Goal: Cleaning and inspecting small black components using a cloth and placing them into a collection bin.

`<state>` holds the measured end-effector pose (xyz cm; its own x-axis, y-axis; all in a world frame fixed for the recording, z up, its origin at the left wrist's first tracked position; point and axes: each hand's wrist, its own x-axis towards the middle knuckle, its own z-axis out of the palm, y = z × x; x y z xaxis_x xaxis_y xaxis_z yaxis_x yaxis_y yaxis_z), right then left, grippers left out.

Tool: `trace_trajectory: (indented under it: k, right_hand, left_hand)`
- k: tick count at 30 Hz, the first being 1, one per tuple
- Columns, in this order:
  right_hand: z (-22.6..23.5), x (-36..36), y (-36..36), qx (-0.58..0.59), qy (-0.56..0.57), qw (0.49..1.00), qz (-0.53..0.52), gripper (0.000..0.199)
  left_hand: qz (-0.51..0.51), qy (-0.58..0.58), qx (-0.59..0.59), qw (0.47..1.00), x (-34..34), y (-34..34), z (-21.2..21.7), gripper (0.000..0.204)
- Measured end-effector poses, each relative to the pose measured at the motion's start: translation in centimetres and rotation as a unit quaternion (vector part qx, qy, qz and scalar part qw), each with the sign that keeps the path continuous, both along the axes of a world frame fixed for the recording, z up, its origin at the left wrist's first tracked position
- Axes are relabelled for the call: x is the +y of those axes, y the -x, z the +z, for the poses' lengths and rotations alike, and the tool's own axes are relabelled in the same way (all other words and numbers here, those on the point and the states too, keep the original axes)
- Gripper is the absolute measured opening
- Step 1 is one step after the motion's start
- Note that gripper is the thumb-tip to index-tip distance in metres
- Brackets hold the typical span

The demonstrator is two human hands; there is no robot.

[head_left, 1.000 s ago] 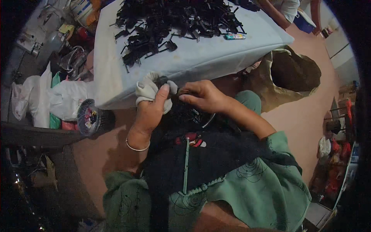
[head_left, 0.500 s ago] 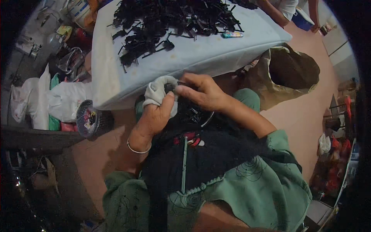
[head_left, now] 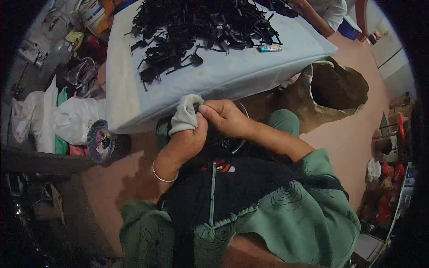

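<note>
In front of the table my left hand (head_left: 187, 139) is closed, with a pale grey cloth (head_left: 183, 118) bunched over its fingers. A small black part (head_left: 196, 107) shows in the fold of the cloth, gripped by that hand. My right hand (head_left: 229, 119) meets it from the right, thumb and forefinger pinched at the edge of the black part. What exactly lies between the right fingertips is hidden. Below the hands, a dark container in my lap with a pale curved rim (head_left: 240, 146) is partly covered by my right hand and forearm.
A heap of black plastic parts (head_left: 178, 42) covers the far part of the white-covered table (head_left: 127, 98), beside a small colourful tube (head_left: 270, 48). An open brown sack (head_left: 313, 105) stands at right, a mesh basket (head_left: 99, 145) at left. Another person's arm (head_left: 315, 18) rests at the far right corner.
My right hand has dropped slightly and its fingers have closed in against my left thumb. The cloth and left hand have turned a little, covering more of the black part.
</note>
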<state>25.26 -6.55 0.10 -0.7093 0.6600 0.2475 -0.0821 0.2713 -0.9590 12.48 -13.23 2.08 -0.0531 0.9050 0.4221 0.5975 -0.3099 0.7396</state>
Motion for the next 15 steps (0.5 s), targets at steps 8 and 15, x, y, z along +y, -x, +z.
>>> trace_trajectory:
  k: [8,15]
  right_hand:
    - [2.7,7.4,0.9,-0.278,-0.304,0.882,-0.230,0.030]
    - [-0.3,11.5,2.9,-0.289,-0.369,0.845,-0.258,0.032]
  left_hand:
    - [-0.059,0.034,0.115,0.991,1.6,2.6,-0.4,0.028]
    - [-0.005,0.180,-0.081,0.980,2.8,2.8,0.2,0.020]
